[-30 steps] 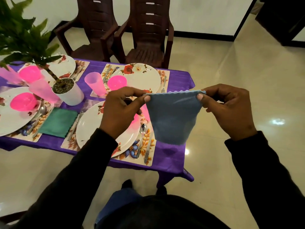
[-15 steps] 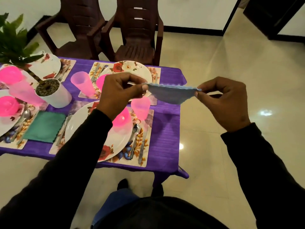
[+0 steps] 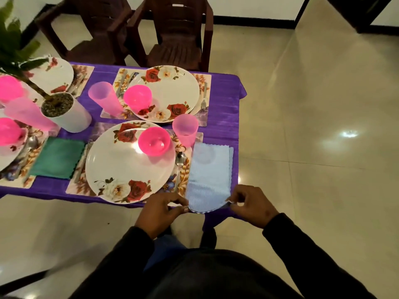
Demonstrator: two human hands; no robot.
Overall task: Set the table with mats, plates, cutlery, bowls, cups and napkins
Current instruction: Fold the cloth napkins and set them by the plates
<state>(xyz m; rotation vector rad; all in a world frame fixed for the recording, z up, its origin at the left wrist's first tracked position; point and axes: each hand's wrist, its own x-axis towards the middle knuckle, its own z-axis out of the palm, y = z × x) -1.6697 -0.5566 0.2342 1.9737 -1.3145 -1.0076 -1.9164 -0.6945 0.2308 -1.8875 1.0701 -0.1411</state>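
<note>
A light blue napkin [image 3: 209, 175] lies flat on the purple tablecloth [image 3: 222, 117], just right of the near floral mat [image 3: 183, 169]. My left hand [image 3: 160, 210] pinches its near left corner and my right hand [image 3: 251, 205] pinches its near right corner at the table's front edge. On the mat sit a floral plate [image 3: 129, 167] with a pink bowl [image 3: 153, 141], a spoon [image 3: 179, 162] and a pink cup [image 3: 185, 129].
A green napkin [image 3: 57, 158] lies left of the near plate. Behind it stand another set place [image 3: 170, 91], a white plant pot [image 3: 64, 113] and more pink cups and bowls at the left. Two brown chairs [image 3: 177, 39] stand beyond the table.
The blue napkin, held up in the air between both hands before, now lies on the table beside the near mat. Both hands came down to the table's front edge.
</note>
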